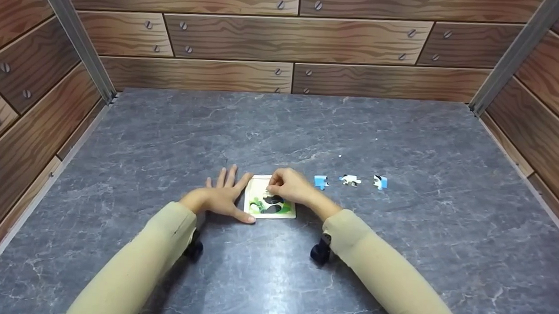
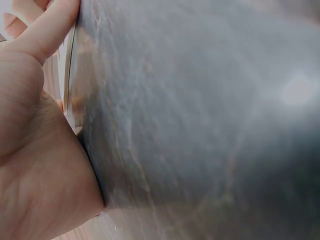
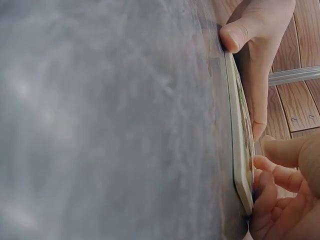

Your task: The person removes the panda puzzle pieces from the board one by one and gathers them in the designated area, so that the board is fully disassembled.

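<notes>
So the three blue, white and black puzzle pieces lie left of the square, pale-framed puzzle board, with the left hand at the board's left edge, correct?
Not left: the head view shows the puzzle pieces lying right of the puzzle board. The left hand is indeed at its left edge.

Left hand (image 2: 42, 145) is filling left side, thumb (image 2: 47, 32) stretching to top edge. More fingers (image 2: 27, 10) are showing in upper-left corner. Gray veined counter (image 2: 190, 125) is covering centre and right, glare (image 2: 299, 91) shining at right.

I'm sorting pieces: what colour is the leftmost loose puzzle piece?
The piece is mostly blue; the head view shows it best.
</notes>
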### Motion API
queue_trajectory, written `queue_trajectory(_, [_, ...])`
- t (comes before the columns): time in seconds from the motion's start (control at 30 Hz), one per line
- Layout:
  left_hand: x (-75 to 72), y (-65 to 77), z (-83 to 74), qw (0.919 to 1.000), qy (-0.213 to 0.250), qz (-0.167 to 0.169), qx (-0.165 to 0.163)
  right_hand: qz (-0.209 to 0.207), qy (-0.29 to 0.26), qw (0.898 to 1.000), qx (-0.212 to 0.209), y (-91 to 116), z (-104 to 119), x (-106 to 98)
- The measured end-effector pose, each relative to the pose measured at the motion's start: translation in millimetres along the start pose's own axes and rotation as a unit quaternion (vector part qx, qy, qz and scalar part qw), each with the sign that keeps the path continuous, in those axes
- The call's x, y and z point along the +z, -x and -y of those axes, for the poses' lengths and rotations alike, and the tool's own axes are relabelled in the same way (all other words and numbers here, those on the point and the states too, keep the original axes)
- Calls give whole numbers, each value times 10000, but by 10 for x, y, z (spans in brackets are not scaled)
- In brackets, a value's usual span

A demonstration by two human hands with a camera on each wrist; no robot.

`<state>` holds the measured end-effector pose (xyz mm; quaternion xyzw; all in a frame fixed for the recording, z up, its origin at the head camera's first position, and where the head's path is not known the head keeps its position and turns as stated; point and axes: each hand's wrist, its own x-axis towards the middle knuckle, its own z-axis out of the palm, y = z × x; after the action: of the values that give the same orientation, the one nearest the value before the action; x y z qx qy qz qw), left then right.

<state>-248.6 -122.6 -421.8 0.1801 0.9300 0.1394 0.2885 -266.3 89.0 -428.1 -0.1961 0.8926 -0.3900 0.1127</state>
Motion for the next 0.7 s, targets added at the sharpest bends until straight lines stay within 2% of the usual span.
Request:
queue_trajectory(0.4, [4,10,-3,10000,-9,-67,40,15,317,9995,59,9,4,-2])
queue_trajectory(0.53, [7,2,3,10000,-50,-61,44,21,100,9999,-15,12,-7,0])
queue_trajectory(0.7, [7,-4,5,10000,-11,24,50,48,-504,9986,-135,19,-19,-1])
